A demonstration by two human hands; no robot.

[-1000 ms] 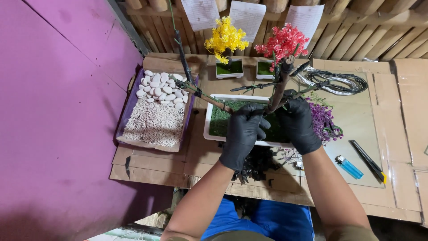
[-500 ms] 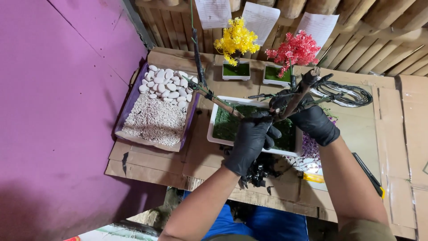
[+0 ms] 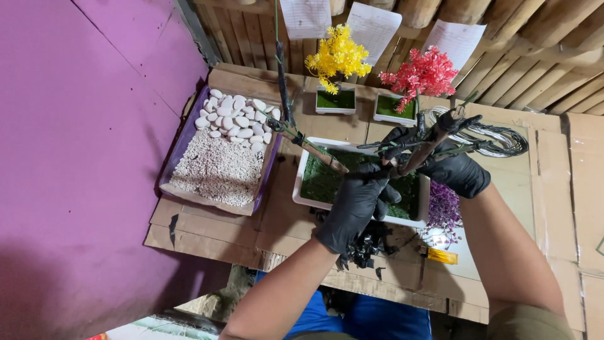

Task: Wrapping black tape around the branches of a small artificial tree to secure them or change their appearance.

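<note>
Nearest, black scraps (image 3: pixel 368 247) on cardboard tabletop (image 3: pixel 207 230). Left hand (image 3: pixel 356 203), black-gloved, closed around base of bare branched trunk (image 3: pixel 402 151) over white moss-filled tray (image 3: pixel 327 182); right hand (image 3: pixel 454 169) gripping upper branches. Left, tray of white pebbles and gravel (image 3: pixel 220 154). Farthest, yellow miniature tree (image 3: pixel 338 60) and red miniature tree (image 3: pixel 420 75).

Three white paper sheets (image 3: pixel 371 28) on slatted wall (image 3: pixel 535 69)

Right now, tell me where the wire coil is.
In the head view, the wire coil lies on the cardboard table at the far right, just beyond the right hand and right of the red flower pot.
</note>
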